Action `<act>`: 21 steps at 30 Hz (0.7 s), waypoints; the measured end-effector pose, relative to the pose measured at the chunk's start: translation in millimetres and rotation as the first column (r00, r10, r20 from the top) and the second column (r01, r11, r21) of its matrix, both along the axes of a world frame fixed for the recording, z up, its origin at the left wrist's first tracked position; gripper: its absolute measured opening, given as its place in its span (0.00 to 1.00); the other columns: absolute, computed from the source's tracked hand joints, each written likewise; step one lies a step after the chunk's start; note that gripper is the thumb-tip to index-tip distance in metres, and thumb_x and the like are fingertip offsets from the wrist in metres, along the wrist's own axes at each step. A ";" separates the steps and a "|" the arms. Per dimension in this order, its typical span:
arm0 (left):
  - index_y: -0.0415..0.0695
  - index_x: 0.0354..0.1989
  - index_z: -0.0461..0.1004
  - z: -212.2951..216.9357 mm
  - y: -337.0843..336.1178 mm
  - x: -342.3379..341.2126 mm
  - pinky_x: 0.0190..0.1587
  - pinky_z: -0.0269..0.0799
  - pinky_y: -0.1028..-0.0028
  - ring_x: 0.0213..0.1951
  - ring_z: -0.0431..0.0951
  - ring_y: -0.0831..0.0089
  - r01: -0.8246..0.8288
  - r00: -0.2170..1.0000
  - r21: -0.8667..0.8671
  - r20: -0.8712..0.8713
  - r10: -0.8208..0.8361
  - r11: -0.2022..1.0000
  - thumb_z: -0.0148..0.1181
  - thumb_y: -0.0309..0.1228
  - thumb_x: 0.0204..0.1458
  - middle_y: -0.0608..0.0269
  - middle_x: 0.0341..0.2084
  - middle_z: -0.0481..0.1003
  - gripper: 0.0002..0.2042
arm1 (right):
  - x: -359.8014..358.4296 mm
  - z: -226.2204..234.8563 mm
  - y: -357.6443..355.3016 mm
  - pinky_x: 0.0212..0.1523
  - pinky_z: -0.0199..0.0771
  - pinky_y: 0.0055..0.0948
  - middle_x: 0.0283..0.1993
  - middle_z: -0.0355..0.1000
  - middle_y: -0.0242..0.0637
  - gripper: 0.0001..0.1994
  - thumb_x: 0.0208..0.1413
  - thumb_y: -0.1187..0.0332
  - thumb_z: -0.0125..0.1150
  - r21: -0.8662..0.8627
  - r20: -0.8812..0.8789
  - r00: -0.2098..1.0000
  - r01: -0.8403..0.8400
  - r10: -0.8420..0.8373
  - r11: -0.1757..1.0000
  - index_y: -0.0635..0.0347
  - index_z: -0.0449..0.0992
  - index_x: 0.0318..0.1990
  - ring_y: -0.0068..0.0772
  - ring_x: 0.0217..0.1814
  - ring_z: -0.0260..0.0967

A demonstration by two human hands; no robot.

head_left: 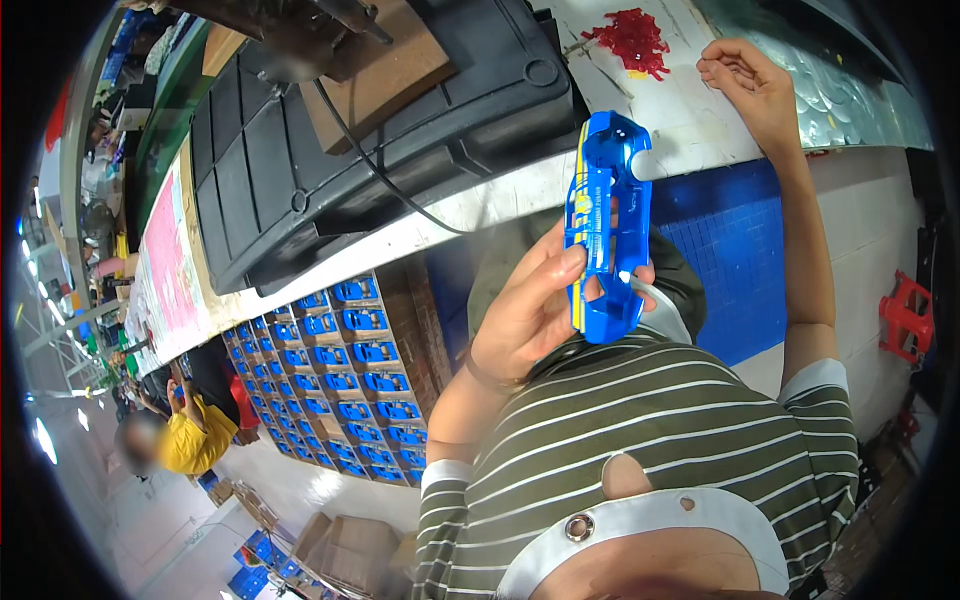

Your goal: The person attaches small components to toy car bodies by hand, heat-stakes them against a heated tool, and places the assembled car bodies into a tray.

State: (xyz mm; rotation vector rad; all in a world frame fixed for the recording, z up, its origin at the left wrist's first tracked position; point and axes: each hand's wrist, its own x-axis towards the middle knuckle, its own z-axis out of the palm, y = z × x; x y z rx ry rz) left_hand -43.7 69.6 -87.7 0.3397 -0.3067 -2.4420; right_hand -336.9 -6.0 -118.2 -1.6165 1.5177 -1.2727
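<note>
The toy car shell, glossy blue with yellow stripes and small pale print down 1 side, is in the left hand, held lengthwise away from the body in front of the desk edge. Its hollow inside shows through large openings, and a rounded notch cuts the side near its far end. The left fingers are closed around its near part, thumb on the striped side; the other fingers are partly hidden behind the shell. The right hand is over the desk, fingers loosely curled; whether they pinch anything small, I cannot tell. The print is too small to read, and a dark metal device at the top is blurred and cut off. Just beside the right hand lies a pile of red pieces. A big black plastic case takes up much of the desk, bearing a wooden board, with a cable trailing across it. Below, a partitioned carton holds rows of similar blue shells. A red stool stands far right.
</note>
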 end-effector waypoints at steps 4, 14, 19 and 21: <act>0.43 0.59 0.46 9.6 -1.6 -9.1 0.39 0.70 0.69 0.42 0.71 0.64 -0.013 0.995 0.016 0.099 0.011 1.000 0.52 0.31 0.51 0.53 0.44 0.65 0.29 | -1.5 0.5 4.0 0.38 0.70 0.19 0.33 0.72 0.38 0.09 0.52 0.74 0.54 0.064 0.137 0.990 0.013 -0.022 0.998 0.68 0.72 0.40 0.23 0.35 0.70; 0.41 0.46 0.65 30.7 -1.5 -25.6 0.33 0.69 0.78 0.32 0.72 0.79 0.008 0.918 0.160 0.391 -0.071 0.987 0.54 0.38 0.51 0.65 0.33 0.71 0.18 | 1.7 17.8 31.5 0.37 0.69 0.17 0.35 0.71 0.39 0.08 0.53 0.75 0.52 0.050 0.155 0.988 0.020 -0.027 0.999 0.70 0.71 0.40 0.23 0.34 0.69; 0.43 0.44 0.67 40.3 0.0 -36.6 0.35 0.71 0.76 0.34 0.73 0.78 -0.126 0.893 0.191 0.449 0.028 0.974 0.55 0.36 0.51 0.66 0.35 0.72 0.15 | 39.7 67.2 86.9 0.27 0.66 0.19 0.30 0.71 0.39 0.04 0.46 0.81 0.55 -0.070 0.183 0.966 -0.174 0.184 0.982 0.70 0.72 0.31 0.19 0.24 0.64; 0.43 0.44 0.67 40.5 -0.6 -38.0 0.36 0.71 0.77 0.35 0.73 0.78 -0.120 0.891 0.189 0.453 0.022 0.975 0.56 0.36 0.51 0.66 0.35 0.72 0.15 | 58.3 82.2 110.5 0.26 0.66 0.21 0.29 0.71 0.38 0.04 0.42 0.81 0.58 -0.011 0.267 0.948 -0.177 0.174 0.984 0.69 0.72 0.29 0.22 0.24 0.65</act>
